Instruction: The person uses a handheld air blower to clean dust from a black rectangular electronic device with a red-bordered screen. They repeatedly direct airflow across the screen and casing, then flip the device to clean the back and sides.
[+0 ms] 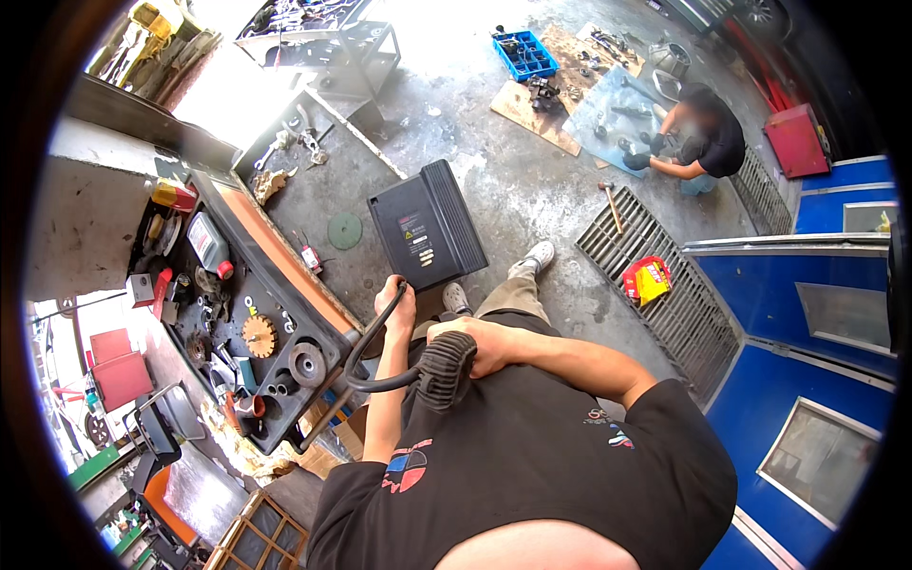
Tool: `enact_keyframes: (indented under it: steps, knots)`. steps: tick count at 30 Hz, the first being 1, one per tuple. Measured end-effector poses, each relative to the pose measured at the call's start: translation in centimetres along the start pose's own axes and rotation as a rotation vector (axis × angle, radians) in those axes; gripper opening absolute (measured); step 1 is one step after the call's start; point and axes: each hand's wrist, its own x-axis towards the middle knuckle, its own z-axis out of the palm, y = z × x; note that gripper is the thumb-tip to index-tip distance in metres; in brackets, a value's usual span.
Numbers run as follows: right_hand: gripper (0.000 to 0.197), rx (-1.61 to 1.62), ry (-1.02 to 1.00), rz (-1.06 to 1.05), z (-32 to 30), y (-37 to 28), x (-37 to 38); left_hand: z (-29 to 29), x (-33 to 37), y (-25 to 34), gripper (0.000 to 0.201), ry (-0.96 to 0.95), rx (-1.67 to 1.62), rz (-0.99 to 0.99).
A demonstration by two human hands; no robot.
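My left hand (397, 302) is closed round a black cable (353, 366), close to the near edge of a black box-shaped machine (427, 228) with ribbed sides and a label. The cable loops down to a thick, ribbed black bundle (445, 372), which looks like coiled cable, in front of my chest. My right hand (484, 344) grips that bundle from the right; its fingers are partly hidden. Whether the machine rests on the floor or hangs from my left hand, I cannot tell.
On my left stands a black cart (313, 423) with tools, discs and a bottle (207, 242). A green disc (345, 230) lies on the floor. At right, a hammer (613, 207) and red-yellow packet (648, 280) lie on a floor grate (693, 332). Another person (708, 133) crouches beyond, beside blue cabinets (788, 285).
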Motion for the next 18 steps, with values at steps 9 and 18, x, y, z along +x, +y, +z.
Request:
enact_keyframes:
  steps: [9, 18]
  knots:
    - [0.03, 0.013, 0.002, -0.004, -0.2, 0.1, -0.1, -0.2, 1.2, 0.1, 0.015, -0.015, 0.039, -0.001]
    - [0.028, 0.013, 0.002, 0.009, -0.3, -0.1, -0.1, 0.2, 2.2, -0.2, 0.015, -0.004, 0.056, 0.01]
